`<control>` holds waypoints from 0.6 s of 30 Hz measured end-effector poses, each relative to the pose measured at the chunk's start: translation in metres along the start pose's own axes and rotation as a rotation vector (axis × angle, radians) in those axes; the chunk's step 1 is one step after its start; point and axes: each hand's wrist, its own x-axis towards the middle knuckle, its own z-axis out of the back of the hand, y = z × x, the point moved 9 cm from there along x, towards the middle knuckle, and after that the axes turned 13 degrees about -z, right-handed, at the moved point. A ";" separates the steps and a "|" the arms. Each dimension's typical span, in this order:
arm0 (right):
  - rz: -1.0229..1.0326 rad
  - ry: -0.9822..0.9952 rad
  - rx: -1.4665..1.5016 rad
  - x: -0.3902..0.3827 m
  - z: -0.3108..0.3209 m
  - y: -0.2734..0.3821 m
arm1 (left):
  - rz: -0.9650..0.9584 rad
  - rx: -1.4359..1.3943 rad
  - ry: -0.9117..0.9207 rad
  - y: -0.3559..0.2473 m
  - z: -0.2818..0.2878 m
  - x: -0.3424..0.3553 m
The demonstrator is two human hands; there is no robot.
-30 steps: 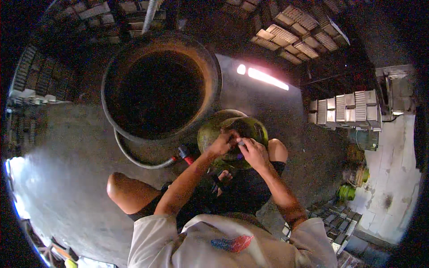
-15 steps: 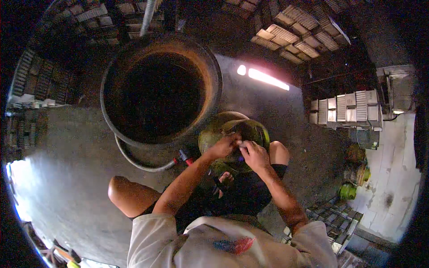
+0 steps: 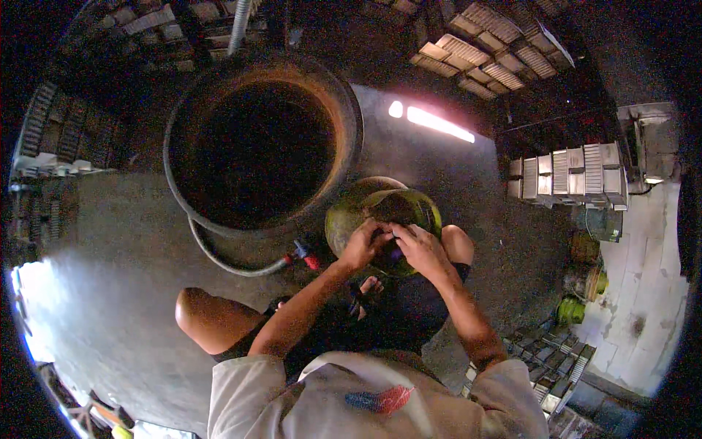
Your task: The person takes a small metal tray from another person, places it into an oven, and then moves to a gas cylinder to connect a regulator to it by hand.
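Note:
A green metal cylinder point(image 3: 340, 227), like a gas canister with a collar ring, stands between my bent legs. My left hand point(image 3: 363, 247) and my right hand point(image 3: 421, 253) meet over its top inside the collar, with fingers curled and close together on something small that I cannot make out. A small purple spot shows just under my fingers. To the left of the cylinder, a pale hose point(image 3: 241, 268) with a red and blue fitting point(image 3: 302, 254) lies on the floor, curving round below a big dark round vat point(image 3: 252, 150).
Stacked pale slatted panels stand at the right point(image 3: 563, 175) and back point(image 3: 490, 55), with more along the left. Green cylinders point(image 3: 570, 310) sit near a pale wall or ledge point(image 3: 632, 271) at the right. Grey concrete floor point(image 3: 139, 278) surrounds me; a bright light streak lies beyond the cylinder.
My hands stay together on the cylinder's top, with my fingers shifting slightly. The vat and hose have not visibly moved.

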 end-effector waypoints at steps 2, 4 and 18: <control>-0.003 0.085 -0.067 0.002 -0.005 -0.004 | -0.017 0.006 0.022 0.004 -0.004 0.003; -0.021 0.143 -0.068 0.004 -0.008 -0.007 | -0.063 -0.001 0.030 0.003 -0.005 0.005; -0.061 -0.056 -0.071 0.003 -0.003 -0.001 | -0.035 -0.137 0.177 0.000 -0.011 0.020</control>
